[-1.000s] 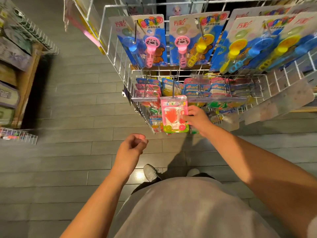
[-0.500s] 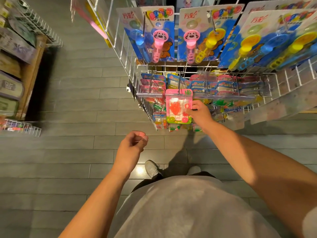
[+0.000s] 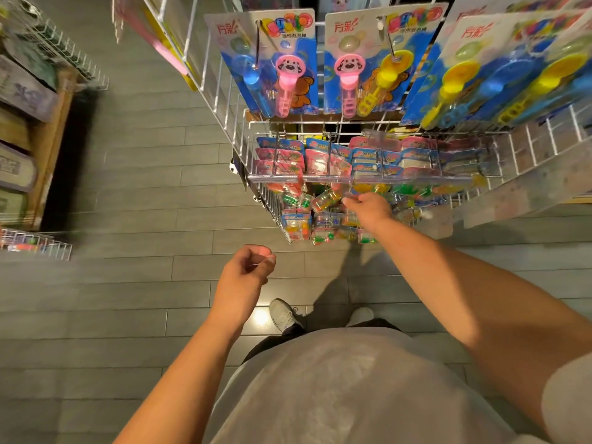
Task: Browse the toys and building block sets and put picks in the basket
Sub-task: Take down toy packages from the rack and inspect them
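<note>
A white wire rack (image 3: 224, 100) holds hanging toys. Its top row carries large blue bubble-wand cards (image 3: 278, 65). Under a clear price rail (image 3: 362, 179) hang rows of small pink and blue blister packs (image 3: 317, 165), with clear packs of small toys (image 3: 296, 224) lower down. My right hand (image 3: 368, 208) reaches in just below the rail, its fingertips against the small hanging packs and nothing in its grasp. My left hand (image 3: 246, 272) hovers over the floor in front of the rack, curled shut and empty. No basket is in view.
Grey plank floor (image 3: 144, 193) runs left of the rack as an aisle. A wooden shelf unit (image 3: 48, 149) with boxed goods and wire trays stands at the far left. My shoes (image 3: 283, 314) are close to the rack's foot.
My right hand has let go of the pink blister pack it held in front of the rail and now sits lower among the small packs. The view has moved closer to the rack.
</note>
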